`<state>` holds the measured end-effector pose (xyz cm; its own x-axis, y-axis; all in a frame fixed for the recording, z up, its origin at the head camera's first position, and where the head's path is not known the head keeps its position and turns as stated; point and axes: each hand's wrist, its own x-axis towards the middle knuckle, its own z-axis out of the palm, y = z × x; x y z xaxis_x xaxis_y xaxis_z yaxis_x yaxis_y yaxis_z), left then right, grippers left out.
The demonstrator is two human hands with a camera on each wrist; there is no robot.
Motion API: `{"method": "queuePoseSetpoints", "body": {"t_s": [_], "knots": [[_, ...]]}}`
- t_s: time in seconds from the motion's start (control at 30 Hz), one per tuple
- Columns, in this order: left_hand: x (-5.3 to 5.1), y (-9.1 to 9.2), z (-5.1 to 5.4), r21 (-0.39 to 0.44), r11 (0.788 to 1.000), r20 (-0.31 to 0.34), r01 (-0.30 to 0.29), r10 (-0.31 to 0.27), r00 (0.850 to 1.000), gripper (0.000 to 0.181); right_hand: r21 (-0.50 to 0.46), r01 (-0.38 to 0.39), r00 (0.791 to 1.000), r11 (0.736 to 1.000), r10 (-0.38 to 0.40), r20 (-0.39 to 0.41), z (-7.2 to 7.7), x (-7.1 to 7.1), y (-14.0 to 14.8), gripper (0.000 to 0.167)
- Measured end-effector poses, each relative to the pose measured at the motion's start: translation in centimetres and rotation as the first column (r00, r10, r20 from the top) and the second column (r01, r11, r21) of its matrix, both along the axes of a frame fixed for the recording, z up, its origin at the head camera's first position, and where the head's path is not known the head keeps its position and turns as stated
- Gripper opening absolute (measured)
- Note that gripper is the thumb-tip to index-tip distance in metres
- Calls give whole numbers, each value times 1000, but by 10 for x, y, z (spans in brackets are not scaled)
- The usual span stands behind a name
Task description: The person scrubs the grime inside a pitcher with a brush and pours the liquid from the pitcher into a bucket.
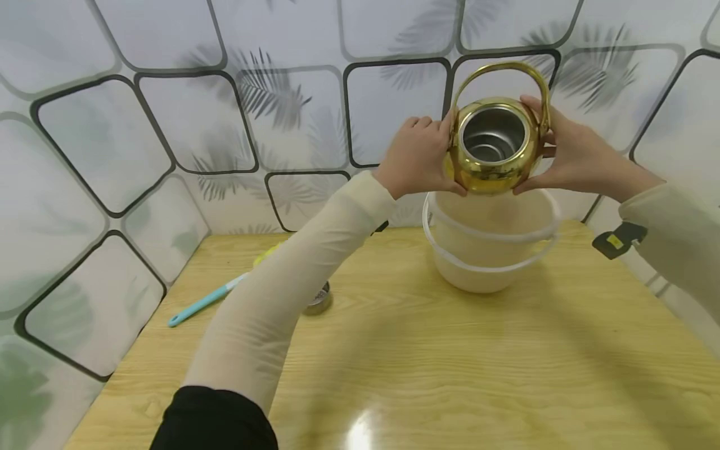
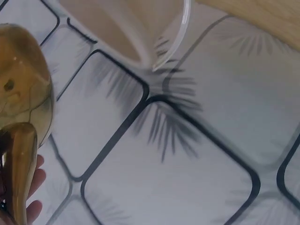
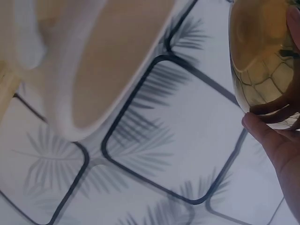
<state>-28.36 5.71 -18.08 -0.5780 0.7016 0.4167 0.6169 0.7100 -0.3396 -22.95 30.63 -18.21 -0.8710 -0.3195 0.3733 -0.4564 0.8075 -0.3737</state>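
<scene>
A shiny gold teapot (image 1: 489, 178) with an arched handle is held up in the air at the right, above the bucket (image 1: 472, 278). It is tilted so that its lidless mouth faces me, and the steel inside shows. My left hand (image 1: 417, 156) grips its left side, thumb underneath. On the opposite side my right hand (image 1: 579, 155) holds the body between thumb and fingers. The left wrist view catches the spout (image 2: 18, 164) with fingertips behind it. In the right wrist view, the right fingers touch the teapot's lower side (image 3: 260, 70).
The whitish bucket stands against the patterned wall (image 1: 304, 137). A blue-handled tool (image 1: 202, 306) lies on the wooden table (image 1: 427, 375) at the left, its far end behind my left sleeve. Near that sleeve is a small round metal piece (image 1: 320, 303), partly hidden, and a bit of something yellow (image 1: 264, 255).
</scene>
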Motion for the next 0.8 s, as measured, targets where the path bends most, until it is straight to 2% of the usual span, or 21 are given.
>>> {"method": "queuePoseSetpoints", "body": {"t_s": [0.2, 0.37, 0.47, 0.57, 0.67, 0.73, 0.8], "knots": [[-9, 16, -26, 23, 1000, -35, 8, -7, 999, 125, 27, -44, 986, 999, 48, -157, -21, -5, 11, 129], [-14, 24, -41, 43, 999, -80, 25, -21, 997, 122, -5, -69, 970, 998, 66, -234, -36, -11, 18, 128], [-16, 28, -48, 26, 1000, -100, 7, -5, 995, 124, -2, -84, 956, 996, 80, -281, -44, -14, 21, 127], [-16, 30, -55, 28, 1000, -111, -3, 6, 994, 127, 25, -116, 927, 993, 118, -357, -51, -19, 25, 125], [-16, 31, -61, 42, 999, -138, -6, 12, 990, 126, 57, -169, 886, 984, 177, -428, -59, -23, 30, 107], [-17, 32, -66, 49, 999, -173, 0, 8, 985, 123, 67, -208, 863, 976, 215, -458, -63, -26, 32, 102], [-19, 32, -70, 52, 999, -216, 7, 4, 976, 119, 81, -214, 851, 973, 227, -474, -67, -28, 36, 102]]}}
